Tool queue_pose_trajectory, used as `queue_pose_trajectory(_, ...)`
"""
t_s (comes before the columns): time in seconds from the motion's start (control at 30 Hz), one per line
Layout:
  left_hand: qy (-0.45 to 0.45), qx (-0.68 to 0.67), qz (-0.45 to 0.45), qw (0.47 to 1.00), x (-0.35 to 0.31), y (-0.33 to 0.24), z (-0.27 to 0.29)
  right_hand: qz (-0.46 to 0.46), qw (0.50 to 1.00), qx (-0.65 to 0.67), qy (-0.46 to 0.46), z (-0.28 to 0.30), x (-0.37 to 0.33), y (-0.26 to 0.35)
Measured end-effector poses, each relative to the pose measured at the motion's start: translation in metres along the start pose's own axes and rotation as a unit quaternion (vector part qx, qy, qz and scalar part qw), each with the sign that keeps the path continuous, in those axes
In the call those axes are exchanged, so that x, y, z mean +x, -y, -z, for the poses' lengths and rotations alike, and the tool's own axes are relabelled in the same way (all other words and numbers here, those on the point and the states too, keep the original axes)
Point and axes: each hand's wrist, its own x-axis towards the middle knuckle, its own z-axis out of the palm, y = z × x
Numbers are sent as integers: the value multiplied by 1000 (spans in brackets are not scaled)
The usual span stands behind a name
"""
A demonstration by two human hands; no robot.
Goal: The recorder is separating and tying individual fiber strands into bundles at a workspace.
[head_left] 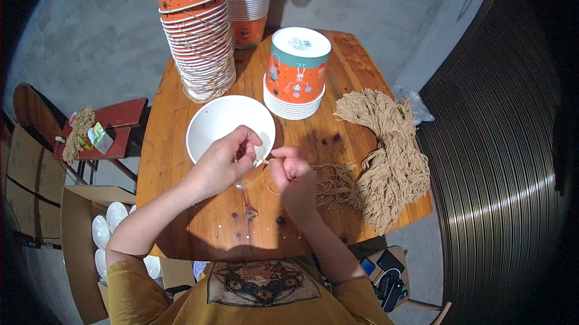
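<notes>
A white round paper tub (218, 121) stands near the middle of the wooden table, its mouth facing up. My left hand (218, 163) reaches over its near rim, with thumb and fingers closed in a pinch. Close beside it, at the tub's right edge, my right hand (295, 183) is closed too, its thumb and forefinger together. A short bit of tan cord (265, 161) shows between the two hands at the rim, and a thin loop hangs under my right hand. The fingers partly hide how the cord meets the tub.
A skein of tan cord (395, 168) lies at the right, loose strands beside it. Behind stand upside-down orange tubs (297, 74) and a tall stack with cords (199, 47). A cardboard box (81, 246) holds white tubs at lower left. A red bench (123, 115) is farther left.
</notes>
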Motion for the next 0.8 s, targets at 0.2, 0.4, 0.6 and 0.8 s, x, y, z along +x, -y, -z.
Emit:
queue_pose_trajectory(0.2, 29, 23, 30, 999, 1, 2, 3, -71, 977, 198, 19, -1, -4, -20)
queue_pose_trajectory(0.4, 45, 25, 48, 998, -1, 4, 4, 231, 964, -100, -82, -2, -5, -19)
queue_pose_trajectory(0.6, 68, 31, 50, 996, 0, 3, 6, 186, 970, -152, -38, -7, -4, -16)
queue_pose_trajectory(0.8, 74, 19, 58, 995, 1, 1, 6, 235, 953, -170, -90, -8, -3, -20)
